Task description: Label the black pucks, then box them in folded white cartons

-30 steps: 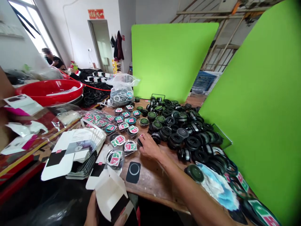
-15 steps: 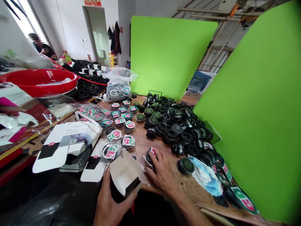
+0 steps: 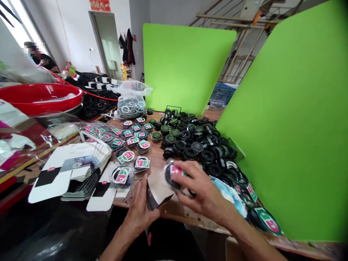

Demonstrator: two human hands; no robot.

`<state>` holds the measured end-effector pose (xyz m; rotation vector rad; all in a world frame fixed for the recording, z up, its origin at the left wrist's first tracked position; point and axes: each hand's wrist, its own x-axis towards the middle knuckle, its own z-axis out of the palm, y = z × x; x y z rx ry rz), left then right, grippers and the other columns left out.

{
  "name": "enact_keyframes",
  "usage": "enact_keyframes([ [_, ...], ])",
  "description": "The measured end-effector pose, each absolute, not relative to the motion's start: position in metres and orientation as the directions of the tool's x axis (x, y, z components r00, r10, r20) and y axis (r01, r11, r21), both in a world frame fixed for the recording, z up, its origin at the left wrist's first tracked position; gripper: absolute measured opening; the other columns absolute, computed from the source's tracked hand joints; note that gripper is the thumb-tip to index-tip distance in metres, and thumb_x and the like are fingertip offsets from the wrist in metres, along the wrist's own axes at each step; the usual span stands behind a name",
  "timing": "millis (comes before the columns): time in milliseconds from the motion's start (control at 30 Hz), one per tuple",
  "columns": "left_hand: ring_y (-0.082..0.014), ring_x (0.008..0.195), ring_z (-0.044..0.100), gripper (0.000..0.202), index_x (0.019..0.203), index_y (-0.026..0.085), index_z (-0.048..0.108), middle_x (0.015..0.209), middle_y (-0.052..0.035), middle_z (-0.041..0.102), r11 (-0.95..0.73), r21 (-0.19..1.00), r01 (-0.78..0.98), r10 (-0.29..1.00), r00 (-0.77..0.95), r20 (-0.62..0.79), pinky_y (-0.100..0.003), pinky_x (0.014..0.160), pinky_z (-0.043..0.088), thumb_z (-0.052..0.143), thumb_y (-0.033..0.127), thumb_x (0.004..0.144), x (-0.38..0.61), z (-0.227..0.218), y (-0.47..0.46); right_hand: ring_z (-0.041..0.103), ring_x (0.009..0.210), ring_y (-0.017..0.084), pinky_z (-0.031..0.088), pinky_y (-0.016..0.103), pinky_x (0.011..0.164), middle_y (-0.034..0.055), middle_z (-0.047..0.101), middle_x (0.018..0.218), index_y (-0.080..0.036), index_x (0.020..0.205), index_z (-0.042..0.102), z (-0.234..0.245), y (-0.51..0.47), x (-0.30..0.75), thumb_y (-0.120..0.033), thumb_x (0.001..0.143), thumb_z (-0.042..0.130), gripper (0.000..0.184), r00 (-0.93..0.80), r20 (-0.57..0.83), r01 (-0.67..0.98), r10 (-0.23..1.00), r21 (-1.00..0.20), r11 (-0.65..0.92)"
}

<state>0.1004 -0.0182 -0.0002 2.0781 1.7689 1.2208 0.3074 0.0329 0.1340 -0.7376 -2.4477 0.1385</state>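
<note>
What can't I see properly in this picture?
In the head view:
Part of the box: hidden by the left hand.
Part of the wrapped disc: covered by the right hand.
Left end of the red basin: cut off by the picture's edge.
Any small print on the stacked cards: too small.

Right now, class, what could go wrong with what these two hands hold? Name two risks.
The loosely plastic-wrapped black disc in the right hand, close to the open box, might catch on its edge. The box's thin-looking walls might buckle if the left hand grips too hard.
</note>
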Motion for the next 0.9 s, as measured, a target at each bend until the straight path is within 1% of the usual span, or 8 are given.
enact_keyframes([
  [100,-0.0347,0.124,0.04,0.086,0.14,0.015,0.017,0.13,-0.0195,0.041,-0.298,0.604,0.739,0.911,0.032,0.41,-0.056,0.099,0.038,0.059,0.019,0.065,0.101,0.004,-0.02,0.042,0.112,0.025,0.04,0.04,0.092,0.0077,0.052,0.125,-0.021,0.099,0.063,0.154,0.028,0.299,-0.019,0.076,0.064,0.023,-0.868,0.184,0.446,0.461,-0.118,0.887],
  [233,-0.0301,0.119,0.043,0.082,0.133,0.016,0.025,0.124,-0.0158,0.043,-0.326,0.681,0.656,0.93,0.094,0.354,-0.049,0.1,0.039,0.057,0.012,0.058,0.105,0.01,-0.02,0.046,0.096,0.021,0.039,0.035,0.082,0.004,0.059,0.103,-0.023,0.083,0.065,0.151,0.038,0.294,-0.027,0.08,0.063,0.006,-0.938,0.014,0.344,0.348,-0.105,0.933],
  [333,-0.0307,0.116,0.044,0.08,0.13,0.018,0.027,0.122,-0.0147,0.044,-0.378,0.673,0.636,0.911,0.127,0.392,-0.049,0.098,0.04,0.058,0.013,0.056,0.108,0.012,-0.016,0.047,0.09,0.019,0.039,0.033,0.08,0.0036,0.059,0.096,-0.022,0.083,0.065,0.137,0.047,0.287,-0.042,0.083,0.059,0.02,-0.964,-0.011,0.265,0.267,-0.161,0.951],
  [433,-0.0307,0.112,0.046,0.076,0.127,0.019,0.028,0.118,-0.0141,0.045,-0.348,0.708,0.615,0.924,0.094,0.372,-0.05,0.095,0.041,0.06,0.017,0.058,0.109,0.01,-0.015,0.048,0.093,0.02,0.04,0.036,0.083,0.0071,0.059,0.102,-0.018,0.098,0.062,0.122,0.044,0.277,-0.051,0.085,0.052,0.036,-0.932,0.026,0.351,0.363,-0.192,0.916],
  [600,-0.0285,0.11,0.046,0.071,0.124,0.018,0.031,0.117,-0.0127,0.045,-0.302,0.763,0.571,0.936,0.025,0.352,-0.048,0.094,0.04,0.061,0.018,0.06,0.113,0.01,-0.017,0.045,0.117,0.028,0.038,0.049,0.096,0.0143,0.051,0.131,-0.017,0.124,0.051,0.116,0.028,0.264,-0.036,0.093,0.042,0.038,-0.814,0.048,0.557,0.579,-0.219,0.801],
  [733,-0.0288,0.108,0.047,0.072,0.125,0.018,0.031,0.115,-0.0127,0.046,-0.287,0.745,0.603,0.933,-0.002,0.36,-0.048,0.092,0.041,0.06,0.014,0.058,0.116,0.011,-0.018,0.038,0.13,0.024,0.033,0.048,0.104,0.0113,0.041,0.142,-0.021,0.133,0.045,0.119,0.033,0.267,-0.029,0.096,0.034,0.039,-0.778,-0.003,0.577,0.628,-0.397,0.714],
  [800,-0.0291,0.107,0.047,0.074,0.126,0.018,0.03,0.115,-0.0133,0.046,-0.293,0.73,0.617,0.925,-0.01,0.379,-0.047,0.091,0.041,0.058,0.013,0.057,0.116,0.011,-0.018,0.038,0.131,0.022,0.032,0.044,0.106,0.0114,0.041,0.142,-0.02,0.133,0.046,0.115,0.041,0.27,-0.03,0.095,0.038,0.04,-0.772,0.018,0.551,0.636,-0.479,0.683],
  [900,-0.0291,0.105,0.047,0.075,0.125,0.018,0.03,0.114,-0.0129,0.046,-0.281,0.721,0.633,0.928,-0.012,0.373,-0.047,0.089,0.042,0.056,0.012,0.055,0.116,0.009,-0.019,0.048,0.122,0.022,0.039,0.038,0.101,0.0122,0.052,0.133,-0.018,0.119,0.059,0.11,0.05,0.275,-0.034,0.092,0.048,0.033,-0.745,0.076,0.527,0.663,-0.541,0.655],
])
